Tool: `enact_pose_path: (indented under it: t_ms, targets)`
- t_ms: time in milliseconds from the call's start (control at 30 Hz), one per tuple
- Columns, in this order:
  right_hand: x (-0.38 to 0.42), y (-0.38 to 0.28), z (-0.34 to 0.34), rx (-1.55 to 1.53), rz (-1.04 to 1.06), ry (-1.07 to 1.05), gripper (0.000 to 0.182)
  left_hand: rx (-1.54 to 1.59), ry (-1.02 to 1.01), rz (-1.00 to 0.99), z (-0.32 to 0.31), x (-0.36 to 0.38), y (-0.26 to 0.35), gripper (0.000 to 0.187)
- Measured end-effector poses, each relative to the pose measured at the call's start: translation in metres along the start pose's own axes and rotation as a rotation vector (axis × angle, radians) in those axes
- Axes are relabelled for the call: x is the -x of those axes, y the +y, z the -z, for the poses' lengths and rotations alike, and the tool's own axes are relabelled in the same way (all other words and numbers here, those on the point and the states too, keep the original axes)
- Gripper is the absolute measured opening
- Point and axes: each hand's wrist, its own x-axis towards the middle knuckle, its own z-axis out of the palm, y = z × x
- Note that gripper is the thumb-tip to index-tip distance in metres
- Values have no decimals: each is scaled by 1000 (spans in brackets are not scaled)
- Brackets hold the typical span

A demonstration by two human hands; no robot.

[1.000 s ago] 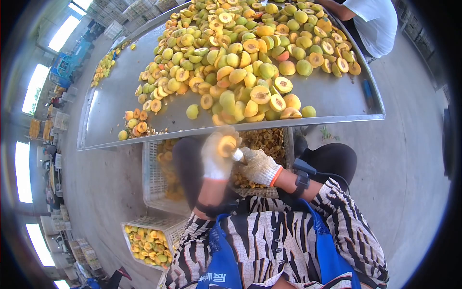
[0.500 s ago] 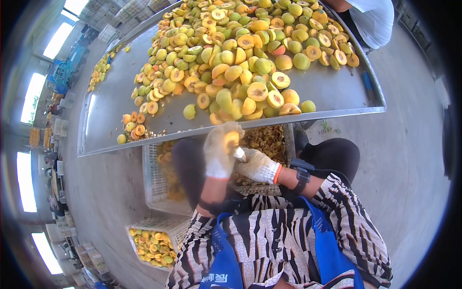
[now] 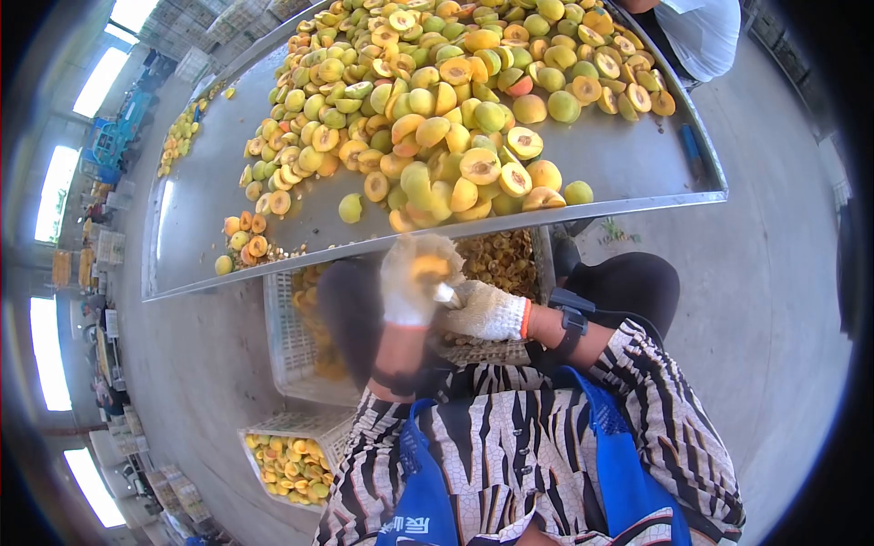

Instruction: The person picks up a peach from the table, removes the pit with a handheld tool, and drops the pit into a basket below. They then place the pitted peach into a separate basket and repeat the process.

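My left hand (image 3: 419, 278), in a pale knit glove and smeared by motion, is closed around a halved yellow peach (image 3: 430, 267). In my right hand (image 3: 487, 310), gloved with an orange cuff edge, is a small tool with a shiny metal tip (image 3: 445, 294). The tip points at the peach half; whether it touches the flesh is blurred, and the fingers hide most of the handle. Both hands are just below the near rim of a metal table (image 3: 319, 256). A large heap of peaches (image 3: 428, 100), many cut in half with stones showing, lies on that table.
Beneath my hands a crate (image 3: 543, 259) holds brownish pieces. Left of my legs stands a white crate (image 3: 289, 350), and a lower one contains peach halves (image 3: 291, 469). A blue-handled tool (image 3: 692, 146) lies at the table's right. Another person's white sleeve (image 3: 699, 36) shows at the far corner.
Both hands stay together at nearly the same place, with the left still blurred around the peach half. The whole view has shifted slightly, moving the table a little up and left.
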Motion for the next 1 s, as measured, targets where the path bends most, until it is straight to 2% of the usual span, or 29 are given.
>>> enact_pose_path:
  t_ms: [100,167,267,367,400,500,533,600,633,667,700,767,833,867,900,1000]
  targets:
    - [-2,16,5,-167,95,-137,27,194,-30,103,2,3,1,41]
    - [-4,16,9,-19,154,-104,26,287,-3,136,-1,4,2,39]
    - [-10,19,12,211,200,-93,26,169,108,74,-9,9,3,35]
    - [-10,21,11,403,220,-115,23,746,-113,257,19,-6,7,33]
    - [-10,20,10,459,228,-125,21,776,-182,254,23,-9,11,32]
    - [0,5,18,590,120,-146,18,527,84,122,31,-4,31,32]
    - [3,-2,22,677,-1,-118,18,469,273,-12,34,-5,35,32]
    - [9,3,29,721,22,73,19,237,328,-223,59,3,54,32]
    - [8,5,32,688,48,135,20,307,375,-210,59,15,77,32]
    - [9,2,34,695,43,146,20,195,431,-293,73,22,91,33]
    - [12,-5,37,701,40,158,20,45,481,-362,91,28,101,31]
    - [12,-6,40,691,40,209,21,-773,652,-531,159,24,112,24]
    - [7,3,40,675,54,285,22,-1036,847,-561,181,12,120,23]
    - [6,-1,41,665,21,278,22,-972,849,-543,170,6,123,25]
    - [5,-1,41,672,29,301,22,-1133,817,-509,148,-2,127,31]
    - [0,3,38,682,54,347,21,-1188,569,-325,125,-57,123,45]
